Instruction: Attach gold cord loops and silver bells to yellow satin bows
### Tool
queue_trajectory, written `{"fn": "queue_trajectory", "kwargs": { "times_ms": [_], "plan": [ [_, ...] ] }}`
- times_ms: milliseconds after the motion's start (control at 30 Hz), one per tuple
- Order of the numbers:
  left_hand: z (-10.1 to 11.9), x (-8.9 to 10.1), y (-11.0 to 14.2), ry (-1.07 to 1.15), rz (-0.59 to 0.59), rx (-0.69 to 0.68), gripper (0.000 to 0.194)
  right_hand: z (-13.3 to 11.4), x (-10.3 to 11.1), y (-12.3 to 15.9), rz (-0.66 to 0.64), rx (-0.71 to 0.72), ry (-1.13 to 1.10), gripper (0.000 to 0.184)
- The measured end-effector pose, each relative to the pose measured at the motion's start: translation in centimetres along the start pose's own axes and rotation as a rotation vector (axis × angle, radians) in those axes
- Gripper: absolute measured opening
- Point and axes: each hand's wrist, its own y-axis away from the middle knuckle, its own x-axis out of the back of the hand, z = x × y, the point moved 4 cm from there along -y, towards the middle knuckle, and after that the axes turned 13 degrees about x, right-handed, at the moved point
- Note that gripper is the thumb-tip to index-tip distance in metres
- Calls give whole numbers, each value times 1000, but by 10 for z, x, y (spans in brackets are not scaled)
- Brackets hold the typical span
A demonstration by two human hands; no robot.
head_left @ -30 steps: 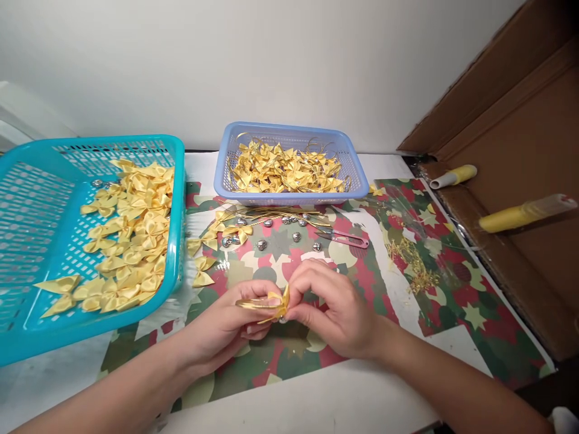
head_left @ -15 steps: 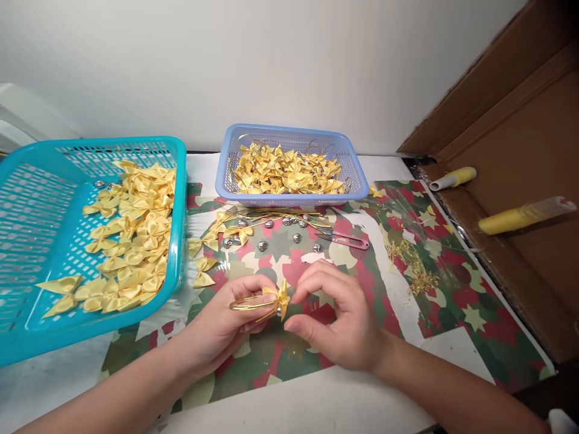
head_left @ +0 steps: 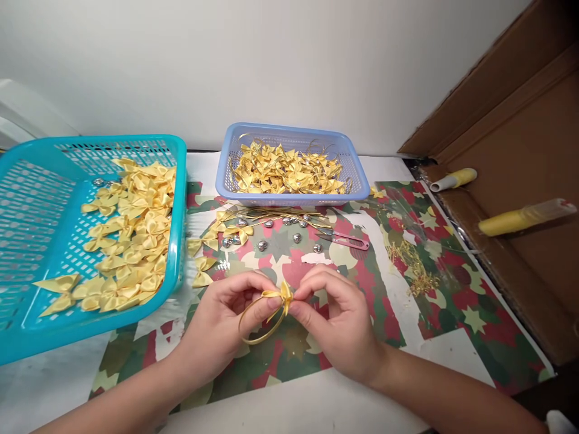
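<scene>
Between my hands is a yellow ribbon bow (head_left: 286,293) with a loop of gold cord (head_left: 260,340) hanging from it. My left hand (head_left: 226,316) pinches the bow's left side, thumb in front, and the cord loop curves round that thumb. My right hand (head_left: 341,322) is closed at the bow's right side, thumb and forefinger pressed together there; its other fingers are curled. Just beyond the hands lie several silver bells (head_left: 262,245), a bundle of gold cords (head_left: 271,213) and a pair of pink-handled thread snips (head_left: 344,241).
A turquoise basket (head_left: 178,241) of yellow bows stands at the left. At the back, a blue basket (head_left: 294,197) holds bows with gold cords. Gold cord scraps (head_left: 414,268) lie at the right, near a cardboard wall (head_left: 511,150) with two yellow-wrapped tubes (head_left: 525,218).
My right hand has moved left and closed on the bow. The cord loop, earlier lying flat along my left fingers, now hangs open below the bow.
</scene>
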Motion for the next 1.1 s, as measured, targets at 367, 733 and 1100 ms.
{"fn": "queue_trajectory", "kwargs": {
  "times_ms": [367,733,1100],
  "plan": [
    [10,3,9,-347,175,-453,11,4,-3,3,-37,-123,-46,11],
    [-11,-8,1,117,-151,247,29,1,-2,-2,-233,195,-98,10],
    [-4,-6,2,13,-26,178,28,8,-5,0,-179,27,-82,15]
  ]
}}
